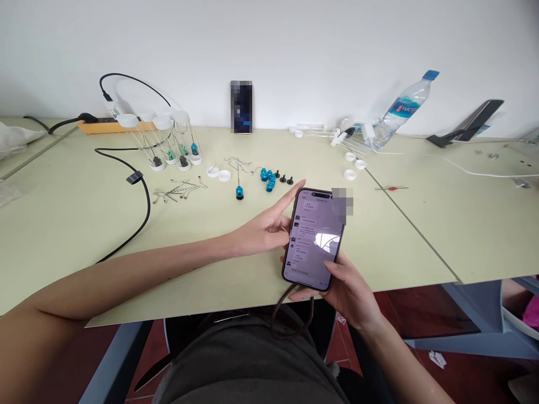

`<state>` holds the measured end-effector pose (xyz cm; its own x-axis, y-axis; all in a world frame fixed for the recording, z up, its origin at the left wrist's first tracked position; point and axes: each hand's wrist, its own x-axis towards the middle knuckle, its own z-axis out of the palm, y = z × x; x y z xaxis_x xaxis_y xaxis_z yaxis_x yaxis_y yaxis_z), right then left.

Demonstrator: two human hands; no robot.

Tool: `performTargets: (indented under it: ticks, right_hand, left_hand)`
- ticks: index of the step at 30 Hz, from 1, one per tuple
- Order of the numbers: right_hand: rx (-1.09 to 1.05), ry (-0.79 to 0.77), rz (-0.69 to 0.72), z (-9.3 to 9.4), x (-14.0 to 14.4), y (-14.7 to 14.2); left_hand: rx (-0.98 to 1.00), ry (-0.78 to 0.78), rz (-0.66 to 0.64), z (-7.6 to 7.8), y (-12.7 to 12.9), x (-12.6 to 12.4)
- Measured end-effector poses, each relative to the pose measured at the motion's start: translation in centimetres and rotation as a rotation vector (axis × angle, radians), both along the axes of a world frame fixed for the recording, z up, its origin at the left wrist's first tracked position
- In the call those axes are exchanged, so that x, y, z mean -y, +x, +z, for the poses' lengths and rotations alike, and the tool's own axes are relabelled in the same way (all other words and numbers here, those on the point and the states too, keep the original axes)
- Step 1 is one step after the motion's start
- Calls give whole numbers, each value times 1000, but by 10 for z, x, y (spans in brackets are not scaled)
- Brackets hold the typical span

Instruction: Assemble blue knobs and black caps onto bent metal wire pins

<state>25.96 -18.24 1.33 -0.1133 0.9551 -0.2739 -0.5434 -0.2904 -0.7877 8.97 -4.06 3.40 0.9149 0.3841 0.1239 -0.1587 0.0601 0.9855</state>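
A smartphone (314, 238) with a lit chat screen is held above the near edge of the pale green table (84, 224). My right hand (349, 292) grips it from below, thumb on the lower right of the screen. My left hand (265, 227) rests against the phone's left edge, fingers spread, thumb touching the screen side. A dark strap (280, 314) hangs from the phone toward my lap.
Behind lie blue and black knobs (269, 178), a blue knob on a pin (239, 191), wire hooks (179, 189), white caps (219, 173), clear tubes (168, 140), a black cable (143, 191), a second phone (241, 106) against the wall, a water bottle (400, 109) and a red tool (391, 188).
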Motion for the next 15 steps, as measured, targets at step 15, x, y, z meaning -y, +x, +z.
performTargets:
  ticks: [15]
  right_hand:
    - [-27, 9, 13, -2, 1, 2]
  left_hand:
    - [-11, 26, 16, 1, 0, 0]
